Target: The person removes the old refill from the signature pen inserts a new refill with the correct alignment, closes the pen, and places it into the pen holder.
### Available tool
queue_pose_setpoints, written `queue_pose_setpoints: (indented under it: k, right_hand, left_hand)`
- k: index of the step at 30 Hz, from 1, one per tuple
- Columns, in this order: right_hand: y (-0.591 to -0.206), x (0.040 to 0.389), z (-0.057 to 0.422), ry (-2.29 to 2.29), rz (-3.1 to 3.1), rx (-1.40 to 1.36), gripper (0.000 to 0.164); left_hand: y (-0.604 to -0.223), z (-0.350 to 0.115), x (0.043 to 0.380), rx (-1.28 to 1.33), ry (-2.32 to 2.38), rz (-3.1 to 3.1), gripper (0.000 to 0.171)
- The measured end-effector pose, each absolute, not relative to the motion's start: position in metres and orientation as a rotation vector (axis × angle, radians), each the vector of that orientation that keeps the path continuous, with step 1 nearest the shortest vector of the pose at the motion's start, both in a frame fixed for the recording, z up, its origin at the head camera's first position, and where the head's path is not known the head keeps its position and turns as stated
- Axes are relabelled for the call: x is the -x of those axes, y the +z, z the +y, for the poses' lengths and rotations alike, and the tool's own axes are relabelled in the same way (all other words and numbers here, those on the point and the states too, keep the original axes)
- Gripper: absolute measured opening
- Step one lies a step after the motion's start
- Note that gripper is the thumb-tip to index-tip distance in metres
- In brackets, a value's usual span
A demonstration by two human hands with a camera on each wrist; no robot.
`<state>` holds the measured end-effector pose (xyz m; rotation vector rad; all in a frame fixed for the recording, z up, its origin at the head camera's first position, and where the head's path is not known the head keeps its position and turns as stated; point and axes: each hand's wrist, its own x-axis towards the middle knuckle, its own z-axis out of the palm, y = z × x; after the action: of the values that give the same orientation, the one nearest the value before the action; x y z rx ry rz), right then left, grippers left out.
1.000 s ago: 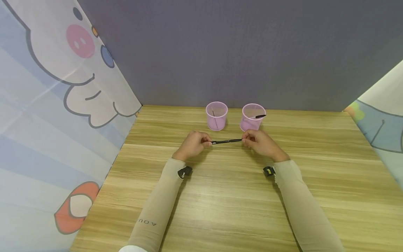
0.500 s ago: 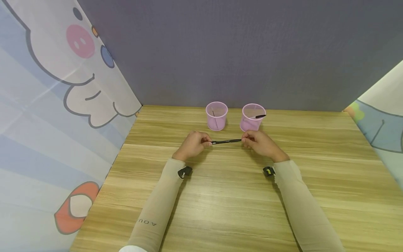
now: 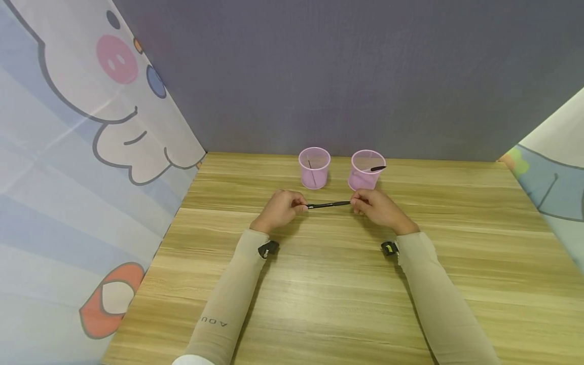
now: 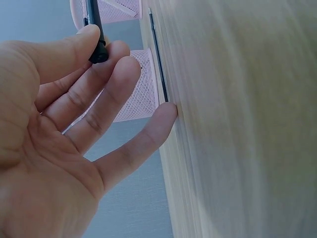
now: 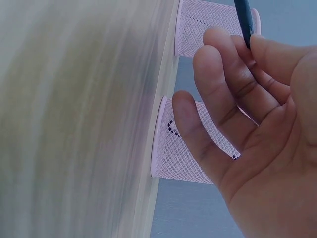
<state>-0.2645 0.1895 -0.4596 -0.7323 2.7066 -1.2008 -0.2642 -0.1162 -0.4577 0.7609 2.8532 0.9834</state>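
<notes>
A slim black pen (image 3: pixel 328 205) is held level above the wooden table, in front of two pink mesh cups. My left hand (image 3: pixel 280 209) pinches its left end between thumb and fingers. At the other end, the thumb and fingers of my right hand (image 3: pixel 376 207) pinch the narrower tip. The remaining fingers of both hands are loosely spread in the wrist views. By the left little finger, a thin dark rod with a pale tip (image 4: pixel 158 54) appears along the table in the left wrist view; I cannot pick it out in the head view.
The left cup (image 3: pixel 314 178) holds a thin dark stick (image 3: pixel 311 170). In the right cup (image 3: pixel 362 180) leans a slender thing with a dark end (image 3: pixel 377 169) over the rim. A grey panel (image 3: pixel 347 76) stands behind the table (image 3: pixel 328 304), with printed curtains either side.
</notes>
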Motion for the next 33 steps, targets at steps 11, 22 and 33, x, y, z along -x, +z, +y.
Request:
queue_pose_setpoints:
  k: [11,22,33]
  right_hand:
    - [-0.4621,0.2659,0.1895,-1.163,2.74,0.73,0.021]
    - [-0.4613,0.2653,0.1892,-1.157,2.74,0.708,0.022]
    - [-0.4594,0.2649,0.1896,-1.223,2.682,0.685,0.019]
  left_hand:
    - [-0.4578,-0.1144,0.2648,-0.786,0.991,2.86,0.005]
    - [-0.4581,-0.1152,0.2642,-0.768,0.993,2.854,0.005]
    - [-0.4579,-0.1164,0.2645,-0.77,1.004,2.842,0.006]
